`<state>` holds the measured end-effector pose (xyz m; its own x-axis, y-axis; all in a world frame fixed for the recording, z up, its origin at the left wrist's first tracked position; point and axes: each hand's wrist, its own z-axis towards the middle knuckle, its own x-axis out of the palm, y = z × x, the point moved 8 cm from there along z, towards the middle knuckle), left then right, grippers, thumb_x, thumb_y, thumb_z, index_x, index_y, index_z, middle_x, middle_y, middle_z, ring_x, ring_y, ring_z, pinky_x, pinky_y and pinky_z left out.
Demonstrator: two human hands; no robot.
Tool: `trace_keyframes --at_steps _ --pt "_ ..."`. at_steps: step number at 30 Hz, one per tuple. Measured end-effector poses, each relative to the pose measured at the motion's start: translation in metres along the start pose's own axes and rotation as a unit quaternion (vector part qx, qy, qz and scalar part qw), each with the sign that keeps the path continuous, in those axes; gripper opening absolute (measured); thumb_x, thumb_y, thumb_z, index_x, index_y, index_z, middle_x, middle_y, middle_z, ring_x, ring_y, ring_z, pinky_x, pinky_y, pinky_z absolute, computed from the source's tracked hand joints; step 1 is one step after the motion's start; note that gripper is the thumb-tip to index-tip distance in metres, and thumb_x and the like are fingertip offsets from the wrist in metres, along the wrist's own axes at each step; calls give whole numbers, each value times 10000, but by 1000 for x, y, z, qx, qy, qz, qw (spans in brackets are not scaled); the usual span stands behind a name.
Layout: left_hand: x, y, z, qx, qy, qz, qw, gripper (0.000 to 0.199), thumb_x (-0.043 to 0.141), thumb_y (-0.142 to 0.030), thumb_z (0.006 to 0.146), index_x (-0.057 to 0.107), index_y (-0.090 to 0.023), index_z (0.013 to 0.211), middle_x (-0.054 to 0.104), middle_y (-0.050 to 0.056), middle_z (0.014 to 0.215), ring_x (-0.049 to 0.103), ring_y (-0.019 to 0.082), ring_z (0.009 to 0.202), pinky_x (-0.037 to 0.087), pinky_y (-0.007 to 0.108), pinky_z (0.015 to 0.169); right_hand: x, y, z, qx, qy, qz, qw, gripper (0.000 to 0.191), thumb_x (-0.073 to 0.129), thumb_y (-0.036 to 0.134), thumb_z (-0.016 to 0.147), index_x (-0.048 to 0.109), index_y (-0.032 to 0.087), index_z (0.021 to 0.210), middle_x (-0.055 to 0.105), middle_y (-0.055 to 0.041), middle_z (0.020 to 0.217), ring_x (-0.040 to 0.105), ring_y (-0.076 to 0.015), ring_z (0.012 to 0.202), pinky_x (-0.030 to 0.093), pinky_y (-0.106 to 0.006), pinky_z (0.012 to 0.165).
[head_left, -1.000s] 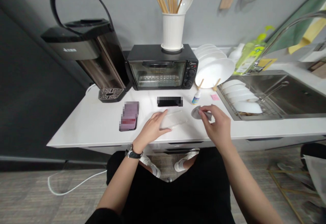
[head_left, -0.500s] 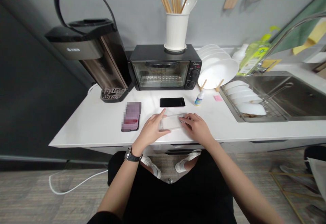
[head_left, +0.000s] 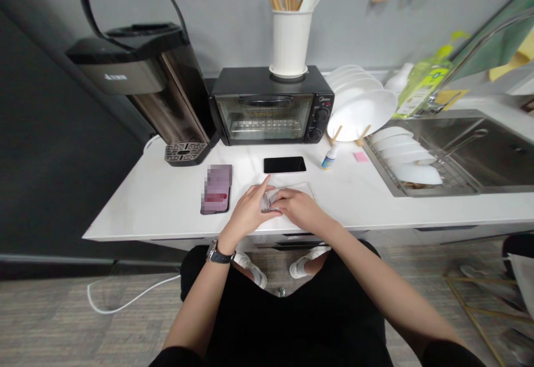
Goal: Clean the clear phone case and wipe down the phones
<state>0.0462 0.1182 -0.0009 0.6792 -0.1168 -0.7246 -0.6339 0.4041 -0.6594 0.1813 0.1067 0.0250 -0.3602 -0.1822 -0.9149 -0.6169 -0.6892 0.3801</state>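
A clear phone case [head_left: 309,189] lies flat on the white counter in front of me. My left hand [head_left: 249,208] holds its left end, thumb and fingers spanning the opposite long edges. My right hand [head_left: 301,209] is closed over the case, its fingertips pressing a small crumpled greyish cloth or wipe [head_left: 271,204] down near the left end. The fingers cover much of the case and part of the cloth. Just behind the case lies a phone [head_left: 285,164] with a black screen. A small white-capped bottle [head_left: 329,158] stands to its right.
Left of my hands lies another phone [head_left: 217,189], its screen blurred out. A toaster oven [head_left: 271,117] bears a white utensil holder [head_left: 291,41]. A water dispenser [head_left: 167,94] stands at the left. Plates [head_left: 362,114], a pink sticky note [head_left: 361,157] and a sink [head_left: 496,144] are at the right.
My right hand has slid left along the case with the cloth, from its right part to its left end, close to my left hand. My left hand keeps its hold.
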Motion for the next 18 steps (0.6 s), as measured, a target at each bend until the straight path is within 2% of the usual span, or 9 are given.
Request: trace_keyframes --at_steps 2,6,9,14,16,18 --pt "0 -1 0 -1 4 0 1000 1161 958 -326 886 316 -310 1854 753 97 1556 668 350 1476 542 504 1277 -12 -9 -17 17 18 -49 998 221 685 97 1084 880 190 1135 841 -116 1179 787 -260 1079 592 -352 985" --pt "-1 -3 -1 3 6 6 1000 1166 943 -329 898 279 -372 1855 745 62 1571 658 335 1485 526 513 1290 -38 -46 -51 121 30 -175 977 242 662 72 1074 879 177 1058 817 -139 1102 783 -279 1049 584 -350 916" --pt "0 -4 0 5 9 10 1000 1173 952 -332 893 277 -379 1852 744 58 1579 654 341 1491 516 521 1296 -44 -63 -60 178 24 -216 960 246 653 95 1082 873 178 1010 815 -150 1092 791 -308 1058 573 -359 843" --pt "1 -7 1 2 19 3 1000 1175 951 -297 901 263 -389 1849 735 53 1602 643 348 1506 486 527 1319 -32 -61 -37 242 -14 -185 952 259 608 90 1090 860 144 1066 821 -190 1137 798 -297 1002 533 -343 774" --pt "1 -9 1 8 22 2 1000 1168 946 -283 908 260 -370 1849 727 67 1616 641 348 1509 483 522 1321 -23 -48 -20 229 -15 -161 960 278 576 108 1111 854 113 1116 819 -203 1153 796 -292 1002 542 -343 798" --pt "1 -9 1 7 23 5 1000 1152 942 -271 909 275 -341 1846 723 93 1620 641 353 1507 491 520 1313 -12 -30 -2 187 -3 -140 972 305 556 149 1141 858 107 1147 820 -198 1175 792 -290 1044 562 -346 855"
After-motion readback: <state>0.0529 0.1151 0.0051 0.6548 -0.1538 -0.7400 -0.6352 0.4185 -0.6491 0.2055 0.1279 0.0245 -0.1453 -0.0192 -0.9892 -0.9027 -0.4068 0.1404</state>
